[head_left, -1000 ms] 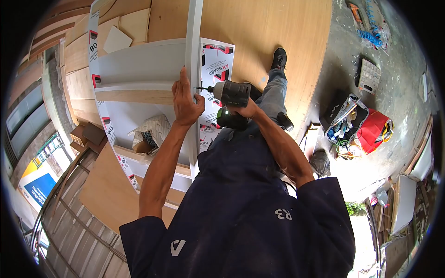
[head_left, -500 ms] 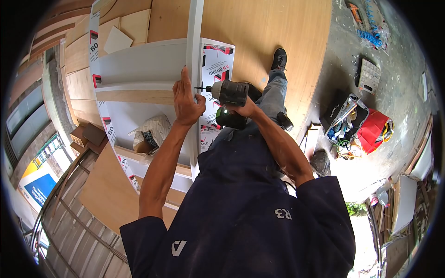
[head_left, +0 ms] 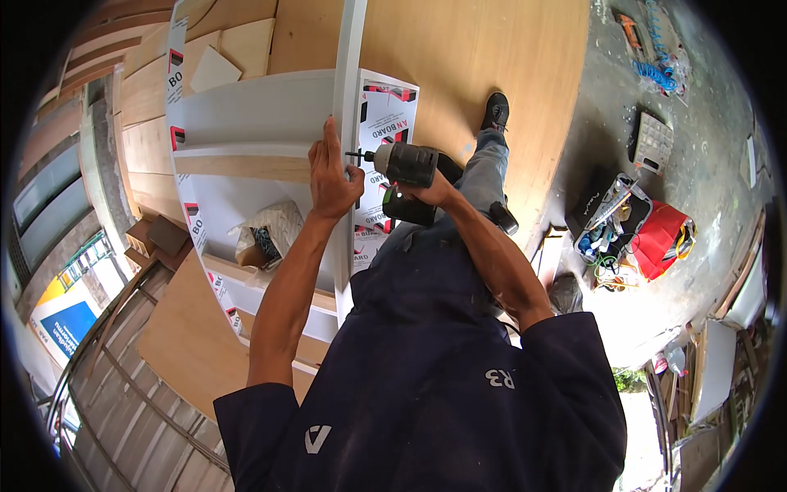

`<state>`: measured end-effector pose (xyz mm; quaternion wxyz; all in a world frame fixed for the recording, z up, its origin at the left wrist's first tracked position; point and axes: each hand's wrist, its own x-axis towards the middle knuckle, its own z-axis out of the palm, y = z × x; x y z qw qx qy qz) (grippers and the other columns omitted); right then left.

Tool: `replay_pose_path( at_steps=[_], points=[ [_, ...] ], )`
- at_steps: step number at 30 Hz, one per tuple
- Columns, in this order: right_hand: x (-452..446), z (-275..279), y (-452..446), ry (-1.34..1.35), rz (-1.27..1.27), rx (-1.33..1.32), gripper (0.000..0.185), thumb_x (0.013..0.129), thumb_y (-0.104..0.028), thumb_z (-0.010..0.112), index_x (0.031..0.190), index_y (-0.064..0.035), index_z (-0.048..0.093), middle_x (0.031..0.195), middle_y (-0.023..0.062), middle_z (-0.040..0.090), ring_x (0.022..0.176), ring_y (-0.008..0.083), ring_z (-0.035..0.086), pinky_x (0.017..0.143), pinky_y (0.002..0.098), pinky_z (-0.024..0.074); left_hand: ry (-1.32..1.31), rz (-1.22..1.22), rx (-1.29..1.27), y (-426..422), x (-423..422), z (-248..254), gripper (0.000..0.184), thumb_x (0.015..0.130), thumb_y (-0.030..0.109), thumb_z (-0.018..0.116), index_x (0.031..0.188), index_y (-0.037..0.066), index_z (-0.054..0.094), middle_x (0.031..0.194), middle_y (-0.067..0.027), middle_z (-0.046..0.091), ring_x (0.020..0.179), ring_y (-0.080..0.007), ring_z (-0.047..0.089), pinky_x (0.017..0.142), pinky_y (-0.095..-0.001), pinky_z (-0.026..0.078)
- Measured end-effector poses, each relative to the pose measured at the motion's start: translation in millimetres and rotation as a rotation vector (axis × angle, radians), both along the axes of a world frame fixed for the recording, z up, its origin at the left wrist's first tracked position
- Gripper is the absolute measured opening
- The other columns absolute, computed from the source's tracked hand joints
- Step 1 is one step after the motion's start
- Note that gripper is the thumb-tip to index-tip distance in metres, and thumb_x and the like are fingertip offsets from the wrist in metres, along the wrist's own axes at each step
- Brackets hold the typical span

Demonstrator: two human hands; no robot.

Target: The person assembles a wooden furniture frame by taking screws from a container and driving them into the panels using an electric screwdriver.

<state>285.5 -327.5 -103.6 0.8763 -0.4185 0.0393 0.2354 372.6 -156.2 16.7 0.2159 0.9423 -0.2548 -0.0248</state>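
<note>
While right fingers (head_left: 428,193) grip a drill (head_left: 411,166), "BOARD" panel (head_left: 388,123), shirt (head_left: 443,410) seemingly "R3"

1. Stretches left arm (head_left: 287,299) forward, bent only slightly at the elbow, nearly straight at the wrist.
2. Turns the back of left hand (head_left: 334,187) upward, with index finger (head_left: 330,139) pointing ahead and thumb (head_left: 354,176) spread rightward.
3. Bends right arm (head_left: 500,258) at the elbow, angled inward before the torso.
4. Curls right hand (head_left: 434,193) into a grip, near left hand but apart.
</note>
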Motion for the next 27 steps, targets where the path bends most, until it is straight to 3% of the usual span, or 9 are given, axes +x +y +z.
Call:
replay_pose_path(
  at_steps=[9,12,15,17,18,22,24,27],
  points=[
    [7.7,2.9,-5.0,-0.048,-0.008,-0.165,0.027,0.066,0.003,0.066,0.092,-0.0039,0.060,0.069,0.0020,0.058,0.055,0.0106,0.054,0.051,0.0282,0.0441,-0.036,-0.007,0.002,-0.7,0.1,0.1,0.088,0.062,0.000,0.053,0.143,-0.005,0.020,0.128,-0.0260,0.046,0.106,-0.0396,0.048,0.099,-0.0432,0.035],
    [13.7,11.1,-13.6,-0.201,-0.028,-0.222,0.029,0.065,0.000,0.067,0.093,-0.0039,0.061,0.072,0.0029,0.060,0.061,0.0130,0.058,0.056,0.0300,0.0473,-0.025,-0.012,-0.013,-1.7,1.0,1.3,0.088,0.062,0.000,0.054,0.143,-0.005,0.020,0.129,-0.0263,0.045,0.108,-0.0399,0.048,0.100,-0.0435,0.035],
    [17.9,17.3,-21.1,-0.203,0.040,-0.287,0.032,0.065,0.000,0.068,0.096,-0.0035,0.061,0.078,0.0047,0.063,0.071,0.0152,0.060,0.063,0.0315,0.0498,0.000,-0.004,-0.035,-0.6,0.5,2.6,0.087,0.065,0.000,0.054,0.144,-0.005,0.018,0.134,-0.0275,0.041,0.109,-0.0416,0.047,0.103,-0.0444,0.031],
    [18.9,4.8,-26.9,-0.111,0.239,-0.355,0.036,0.064,-0.001,0.070,0.099,-0.0032,0.061,0.081,0.0066,0.064,0.078,0.0162,0.060,0.067,0.0322,0.0501,-0.003,-0.001,-0.040,1.3,2.9,2.3,0.083,0.068,0.000,0.054,0.144,-0.005,0.019,0.131,-0.0270,0.043,0.109,-0.0414,0.047,0.103,-0.0445,0.031],
    [14.7,7.4,-28.2,-0.150,0.118,-0.360,0.036,0.064,0.000,0.071,0.099,-0.0030,0.061,0.082,0.0075,0.064,0.078,0.0171,0.060,0.068,0.0323,0.0504,0.011,0.007,-0.041,3.2,3.5,1.4,0.080,0.072,0.001,0.054,0.144,-0.004,0.020,0.128,-0.0265,0.046,0.109,-0.0411,0.047,0.102,-0.0446,0.031],
    [-3.6,13.1,-57.7,-0.231,0.028,-0.418,0.038,0.065,0.000,0.073,0.101,-0.0025,0.061,0.083,0.0074,0.064,0.079,0.0186,0.061,0.068,0.0329,0.0506,0.004,0.035,-0.073,5.5,4.9,-9.5,0.070,0.080,0.003,0.053,0.143,-0.004,0.023,0.120,-0.0246,0.051,0.107,-0.0388,0.048,0.100,-0.0450,0.032],
    [-19.5,3.0,-71.9,-0.307,-0.127,-0.488,0.036,0.068,-0.002,0.074,0.103,-0.0023,0.062,0.079,0.0055,0.063,0.074,0.0167,0.060,0.065,0.0314,0.0503,0.013,0.097,-0.032,3.4,2.6,-17.1,0.063,0.085,0.006,0.052,0.141,-0.004,0.026,0.114,-0.0233,0.054,0.106,-0.0367,0.050,0.098,-0.0449,0.034],
    [-23.0,21.9,-91.0,-0.284,-0.163,-0.525,0.028,0.077,0.001,0.067,0.104,-0.0031,0.063,0.073,0.0023,0.061,0.062,0.0100,0.057,0.056,0.0257,0.0459,-0.024,0.110,-0.014,-0.4,1.7,-14.9,0.059,0.088,0.010,0.053,0.140,-0.003,0.030,0.119,-0.0243,0.053,0.106,-0.0400,0.050,0.096,-0.0445,0.037]
  ],
)
